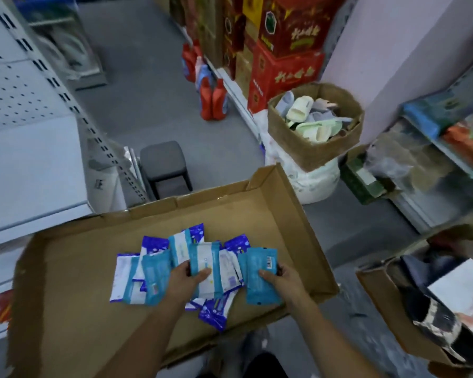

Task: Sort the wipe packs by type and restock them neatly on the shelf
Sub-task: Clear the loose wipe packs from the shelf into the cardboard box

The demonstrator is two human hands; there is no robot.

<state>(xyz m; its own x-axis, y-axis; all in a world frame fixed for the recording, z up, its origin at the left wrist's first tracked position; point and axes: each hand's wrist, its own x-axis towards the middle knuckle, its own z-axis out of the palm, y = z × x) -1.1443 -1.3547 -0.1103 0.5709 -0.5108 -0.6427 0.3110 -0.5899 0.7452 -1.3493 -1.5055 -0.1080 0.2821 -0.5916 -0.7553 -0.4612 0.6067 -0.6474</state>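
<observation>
Both hands were down inside a shallow cardboard box [74,282], each holding one wipe pack. The left hand [186,276] pinched a first teal pack [206,261] near its lower half, thumb laid across the front. The right hand [281,278] gripped a second teal pack [258,286] by its right edge, thumb on the face, with a barcode showing near the top corner. The two held packs stood close together but apart.

Under and to the left of the left hand lay a loose pile of wipe packs [157,271], overlapping at odd angles: more teal ones, white-and-blue ones and a few dark blue packs [213,313], one of them nearest the person between the forearms.

Left of the left hand, beyond the box rim, stood a white shelf [33,170]. Straight beyond the hands sat a grey stool [163,162] on the floor. Beyond the right hand were a brown box of slippers [311,148] and, farther off, red detergent bottles [213,100].
</observation>
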